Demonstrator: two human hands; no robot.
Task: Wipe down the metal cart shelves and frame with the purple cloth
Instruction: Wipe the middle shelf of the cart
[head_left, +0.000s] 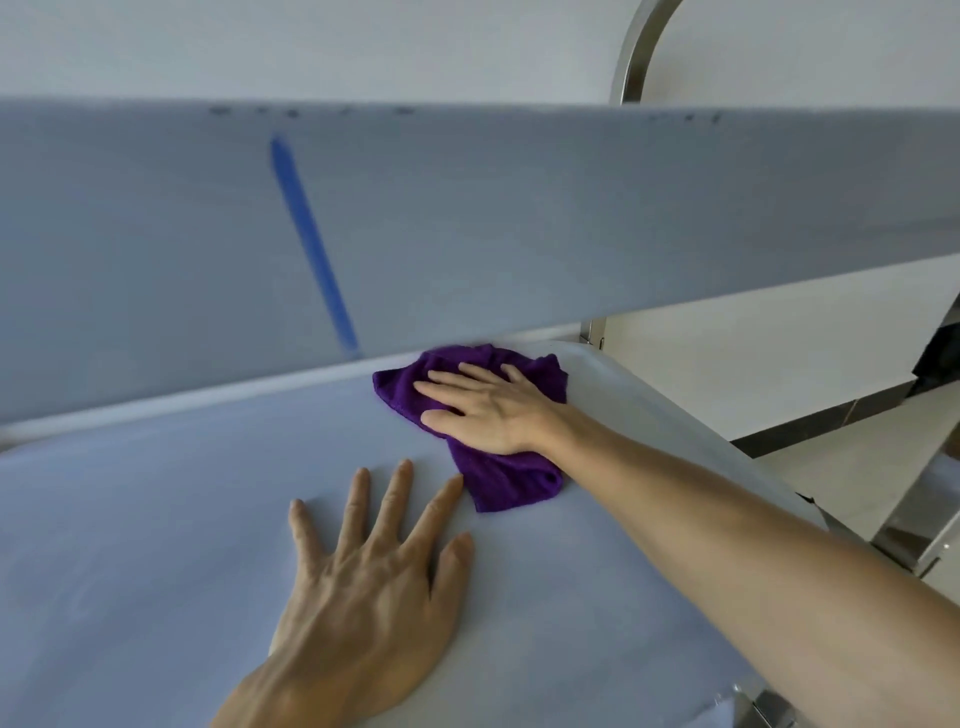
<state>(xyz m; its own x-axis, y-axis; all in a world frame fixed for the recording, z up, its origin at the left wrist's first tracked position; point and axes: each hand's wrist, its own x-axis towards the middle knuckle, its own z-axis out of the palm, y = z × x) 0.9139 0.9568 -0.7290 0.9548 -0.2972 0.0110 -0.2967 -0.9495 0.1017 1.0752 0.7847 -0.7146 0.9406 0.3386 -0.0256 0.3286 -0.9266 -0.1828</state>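
A: Head view, starting right. Right hand (485, 410) flat, palm down, fingers spread apart, pressing on the purple cloth (498, 467). Not clamped round it, just laid on top.

B: And the cloth itself?

A: Bunched under that palm, on the lower shelf (130, 519) of the metal cart, near the far right corner. One fold sticking out toward the wrist, another past the fingertips toward the far rim.

B: Left hand?

A: Left hand (363, 587) also flat on the same shelf, fingers splayed, gripping nothing. Nearer the camera than the right hand and a little to its left. Index fingertip just beside the cloth's near fold; touching or not, cannot tell.

B: Above the hands?

A: Underside of the upper shelf (467, 208), slanting across the view, with a blue streak (311, 244) running diagonally on it, up and left of the right hand. Faint dark marks along its top edge, too blurred to read.

B: Right of the right arm?

A: Raised pale rim of the lower shelf just beyond the forearm. Past that, a shiny frame post (904, 525), and a curved handle tube (636, 57) rising above the upper shelf. Pale floor (810, 467) and wall behind.
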